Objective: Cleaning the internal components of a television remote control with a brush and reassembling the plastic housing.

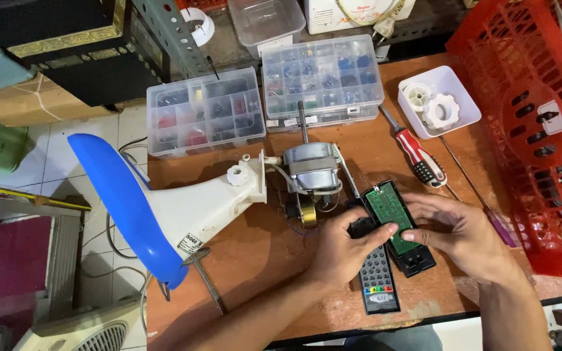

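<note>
Opened remote control held over a cluttered brown desk (261, 260).

A red plastic crate (528, 130) stands at the right edge; a white fan stand with a blue base (164, 201) lies on the left, its motor (310, 168) beside it. Near the front edge, the left hand (339, 250) and right hand (463, 237) together grip the remote's black shell with the green circuit board (390, 214); the keypad cover (378, 279) lies just below them.

Green circuit board (390, 212) in opened black remote shell (417, 257)
</note>
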